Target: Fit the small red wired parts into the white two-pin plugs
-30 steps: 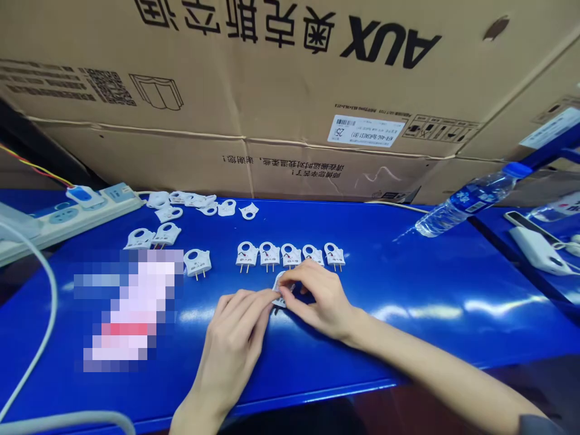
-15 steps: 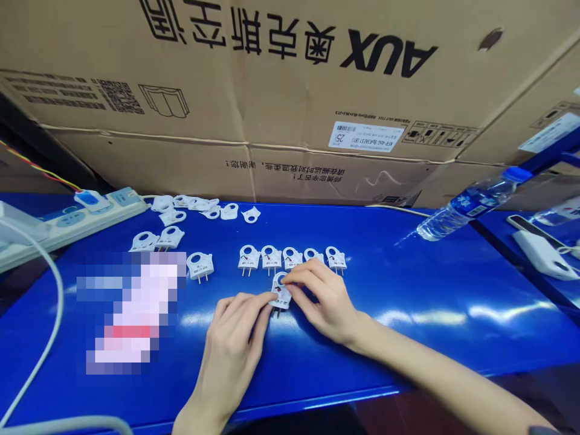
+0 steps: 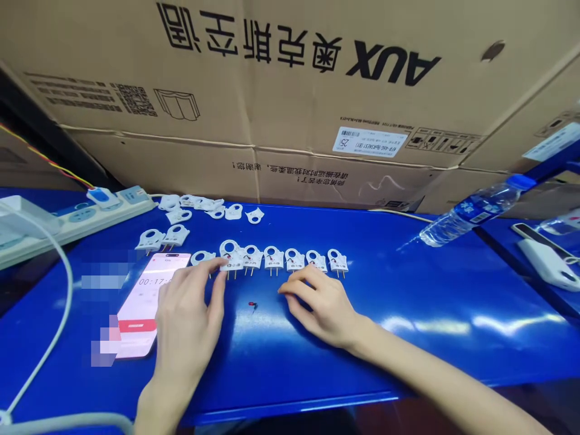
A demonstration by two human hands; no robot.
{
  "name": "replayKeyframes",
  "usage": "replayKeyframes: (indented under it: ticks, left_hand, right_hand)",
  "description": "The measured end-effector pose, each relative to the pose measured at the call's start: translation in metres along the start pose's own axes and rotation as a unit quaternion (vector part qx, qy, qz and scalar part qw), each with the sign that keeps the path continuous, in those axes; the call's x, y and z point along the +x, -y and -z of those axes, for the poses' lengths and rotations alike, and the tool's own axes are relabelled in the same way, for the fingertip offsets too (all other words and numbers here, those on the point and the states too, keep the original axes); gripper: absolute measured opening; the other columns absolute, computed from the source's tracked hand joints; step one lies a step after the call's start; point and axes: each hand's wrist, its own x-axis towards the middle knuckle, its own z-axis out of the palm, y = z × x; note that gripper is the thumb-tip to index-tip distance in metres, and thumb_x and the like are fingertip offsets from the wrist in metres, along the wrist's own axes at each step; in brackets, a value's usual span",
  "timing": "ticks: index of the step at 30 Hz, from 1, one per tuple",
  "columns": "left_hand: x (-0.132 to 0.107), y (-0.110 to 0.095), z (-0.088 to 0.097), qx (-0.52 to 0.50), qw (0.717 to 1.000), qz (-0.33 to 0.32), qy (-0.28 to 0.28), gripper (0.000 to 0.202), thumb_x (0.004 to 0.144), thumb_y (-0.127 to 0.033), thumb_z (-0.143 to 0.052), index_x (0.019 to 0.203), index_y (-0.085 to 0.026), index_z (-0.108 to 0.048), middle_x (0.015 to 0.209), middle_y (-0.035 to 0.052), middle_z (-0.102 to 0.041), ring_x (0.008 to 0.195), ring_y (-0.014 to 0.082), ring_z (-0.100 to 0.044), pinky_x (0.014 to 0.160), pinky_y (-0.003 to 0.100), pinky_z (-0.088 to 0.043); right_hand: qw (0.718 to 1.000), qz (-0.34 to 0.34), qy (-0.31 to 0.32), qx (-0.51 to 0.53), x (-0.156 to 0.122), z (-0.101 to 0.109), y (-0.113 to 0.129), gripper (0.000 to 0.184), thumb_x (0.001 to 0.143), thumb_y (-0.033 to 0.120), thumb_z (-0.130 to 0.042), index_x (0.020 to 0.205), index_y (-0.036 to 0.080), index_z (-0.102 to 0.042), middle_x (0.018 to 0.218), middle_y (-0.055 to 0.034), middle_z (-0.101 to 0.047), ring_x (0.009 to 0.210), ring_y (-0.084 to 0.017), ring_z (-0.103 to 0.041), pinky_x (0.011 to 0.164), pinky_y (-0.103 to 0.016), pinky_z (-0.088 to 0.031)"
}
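Observation:
A row of several white two-pin plug pieces (image 3: pixel 294 261) stands on the blue table (image 3: pixel 430 308). My left hand (image 3: pixel 190 308) lies flat with its fingers stretched out. Its fingertips touch the leftmost plug piece (image 3: pixel 231 255) of the row and partly cover another one (image 3: pixel 200 258). My right hand (image 3: pixel 317 302) rests on the table just in front of the row, fingers loosely bent, holding nothing. A tiny red bit (image 3: pixel 252 305) lies on the table between my hands.
A phone (image 3: pixel 149 308) showing a timer lies left of my left hand. Loose plug pieces (image 3: pixel 203 205) and two more (image 3: pixel 163 238) sit at the back left by a power strip (image 3: pixel 86 217). A cardboard box (image 3: pixel 294 103) walls the back; a water bottle (image 3: pixel 471 208) lies right.
The plug piece that both hands held in front of the row now stands at the row's left end under my left fingertips. My right hand let go and stayed near the row.

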Motion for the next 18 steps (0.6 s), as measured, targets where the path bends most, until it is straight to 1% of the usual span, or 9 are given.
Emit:
replayKeyframes:
  ticks: [3, 5, 8, 12, 14, 18]
  left_hand:
    - [0.008, 0.006, 0.0, 0.055, 0.998, -0.019, 0.039, 0.029, 0.107, -0.038, -0.043, 0.119, -0.025, -0.066, 0.11, 0.0079, -0.076, 0.106, 0.0325, -0.066, 0.088, 0.046, -0.049]
    - [0.011, 0.011, -0.001, 0.081, 0.995, -0.035, 0.052, 0.029, 0.107, -0.037, -0.042, 0.117, -0.024, -0.066, 0.11, 0.0074, -0.076, 0.105, 0.0339, -0.065, 0.085, 0.046, -0.048]
    - [0.013, 0.017, -0.004, 0.103, 0.992, -0.049, 0.057, 0.026, 0.106, -0.035, -0.045, 0.114, -0.024, -0.067, 0.11, 0.0078, -0.077, 0.104, 0.0348, -0.065, 0.082, 0.045, -0.048]
    - [0.016, 0.021, -0.01, 0.124, 0.99, -0.054, 0.046, 0.025, 0.103, -0.033, -0.048, 0.112, -0.024, -0.07, 0.109, 0.0108, -0.075, 0.103, 0.0361, -0.065, 0.08, 0.046, -0.049]
    - [0.017, 0.021, -0.011, 0.131, 0.989, -0.049, 0.05, 0.028, 0.103, -0.033, -0.046, 0.112, -0.023, -0.071, 0.111, 0.0128, -0.074, 0.103, 0.0366, -0.065, 0.08, 0.047, -0.05]
    - [0.016, 0.023, -0.009, 0.123, 0.99, -0.031, 0.061, 0.033, 0.102, -0.033, -0.043, 0.118, -0.023, -0.071, 0.116, 0.0151, -0.072, 0.105, 0.0375, -0.065, 0.083, 0.05, -0.052]
  right_hand:
    - [0.999, 0.0, 0.035, -0.002, 0.0, 0.0, 0.001, 0.016, 0.103, 0.015, -0.053, 0.109, 0.018, -0.068, 0.1, -0.0073, -0.072, 0.089, -0.017, -0.065, 0.072, -0.028, -0.054]
    - [0.998, -0.002, 0.055, 0.0, 0.0, 0.0, 0.002, 0.017, 0.104, 0.016, -0.053, 0.11, 0.018, -0.068, 0.101, -0.0075, -0.072, 0.089, -0.018, -0.066, 0.071, -0.028, -0.054]
    - [0.997, 0.002, 0.078, 0.002, -0.001, -0.001, 0.004, 0.02, 0.105, 0.019, -0.052, 0.117, 0.019, -0.068, 0.105, -0.0078, -0.072, 0.092, -0.018, -0.066, 0.072, -0.028, -0.055]
    - [0.991, 0.026, 0.129, -0.018, -0.003, -0.007, 0.011, 0.03, 0.106, 0.021, -0.052, 0.133, 0.022, -0.065, 0.113, -0.0078, -0.071, 0.093, -0.019, -0.063, 0.074, -0.03, -0.055]
    - [0.987, 0.034, 0.154, -0.026, -0.003, -0.011, 0.015, 0.034, 0.106, 0.023, -0.052, 0.138, 0.023, -0.062, 0.117, -0.0078, -0.071, 0.094, -0.02, -0.062, 0.074, -0.031, -0.055]
    - [0.981, 0.031, 0.187, -0.026, -0.004, -0.016, 0.018, 0.04, 0.104, 0.027, -0.053, 0.144, 0.02, -0.058, 0.122, -0.0106, -0.069, 0.097, -0.024, -0.062, 0.076, -0.037, -0.057]
